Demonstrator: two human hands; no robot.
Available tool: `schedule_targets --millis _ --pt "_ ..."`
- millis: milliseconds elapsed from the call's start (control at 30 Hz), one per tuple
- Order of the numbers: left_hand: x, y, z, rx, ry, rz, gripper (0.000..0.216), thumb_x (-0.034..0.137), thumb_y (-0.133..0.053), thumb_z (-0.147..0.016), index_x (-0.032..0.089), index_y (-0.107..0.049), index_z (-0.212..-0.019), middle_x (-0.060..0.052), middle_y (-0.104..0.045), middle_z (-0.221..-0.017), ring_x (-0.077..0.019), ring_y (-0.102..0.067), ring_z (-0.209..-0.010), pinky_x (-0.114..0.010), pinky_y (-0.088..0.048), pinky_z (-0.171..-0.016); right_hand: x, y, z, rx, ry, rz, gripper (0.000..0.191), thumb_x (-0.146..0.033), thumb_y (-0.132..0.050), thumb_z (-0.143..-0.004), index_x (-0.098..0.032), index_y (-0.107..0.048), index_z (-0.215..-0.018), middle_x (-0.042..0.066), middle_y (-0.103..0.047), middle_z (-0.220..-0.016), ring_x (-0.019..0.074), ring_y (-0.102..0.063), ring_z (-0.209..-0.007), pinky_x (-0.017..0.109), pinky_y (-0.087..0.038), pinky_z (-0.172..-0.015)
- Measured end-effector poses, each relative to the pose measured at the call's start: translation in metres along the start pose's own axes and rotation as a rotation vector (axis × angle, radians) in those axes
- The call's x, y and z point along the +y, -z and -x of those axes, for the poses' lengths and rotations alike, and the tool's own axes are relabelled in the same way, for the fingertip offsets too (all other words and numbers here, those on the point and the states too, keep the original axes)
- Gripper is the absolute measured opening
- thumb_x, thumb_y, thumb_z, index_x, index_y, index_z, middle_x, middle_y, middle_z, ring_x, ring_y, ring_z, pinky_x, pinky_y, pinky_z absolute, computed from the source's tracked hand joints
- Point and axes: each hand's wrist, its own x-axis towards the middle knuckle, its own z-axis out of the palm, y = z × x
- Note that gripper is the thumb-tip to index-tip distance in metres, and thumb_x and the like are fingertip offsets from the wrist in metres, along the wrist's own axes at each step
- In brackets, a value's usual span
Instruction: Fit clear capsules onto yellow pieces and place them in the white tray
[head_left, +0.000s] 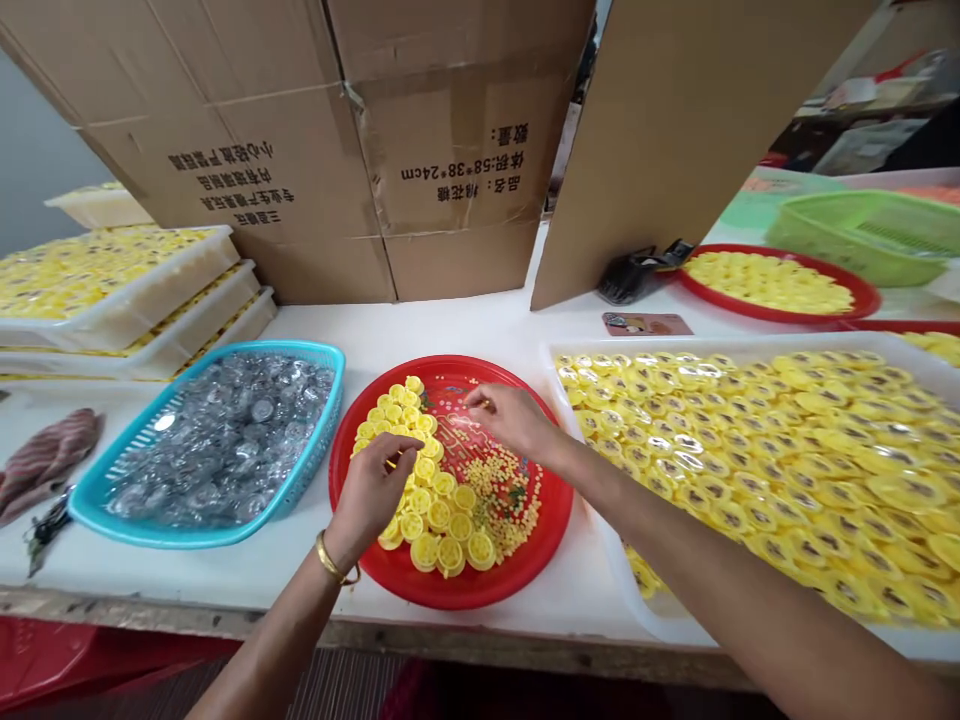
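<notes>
A round red tray (551, 520) lies in front of me. Yellow round plastic pieces (450, 555), like small cups or caps, cover its left side, and many tiny pale yellow bits (495, 480) are scattered on its right. My left hand (375, 485), with a gold bangle on the wrist, hovers over the yellow pieces, thumb and fingers pinched together; what they hold is hidden. Above the far right part of the tray is my right hand (514, 420), its fingertips also pinched. A small yellowish spot shows at those fingers, too small to name.
A blue basket (341, 400) of clear plastic pieces stands left. Stacked white trays (217, 262) hold yellow pieces behind it. At right lies a large white tray (551, 370) of yellow discs. Cardboard sheets (450, 130) stand behind; another red tray (862, 300) and green basket (825, 235) sit back right.
</notes>
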Motion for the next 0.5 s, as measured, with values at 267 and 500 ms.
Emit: schedule_targets --millis 267,500 --pt "-0.026 0.064 -0.013 0.225 -0.017 -0.153 0.028 0.033 -0.048 -0.084 0.019 -0.071 -0.09 -0.004 -0.067 -0.086 -0.0153 -0.062 -0.071 -0.027 -0.048 -0.066 -0.009 -0.06 -0.086 -0.136 0.182 0.284 0.037 -0.005 -0.049 -0.08 -0.02 -0.063 -0.111 0.007 -0.064 -0.116 0.018 -0.059 -0.103 0.025 -0.043 -0.083" --pt "-0.084 0.146 -0.03 0.259 0.194 -0.547 0.035 0.033 -0.044 -0.083 0.017 -0.071 -0.098 -0.007 -0.07 -0.091 -0.0195 -0.063 -0.078 -0.029 -0.048 -0.072 -0.011 -0.076 -0.112 -0.248 0.224 0.464 0.028 -0.014 -0.049 -0.086 -0.019 -0.064 -0.108 0.01 -0.061 -0.108 0.0207 -0.059 -0.097 0.026 -0.042 -0.071"
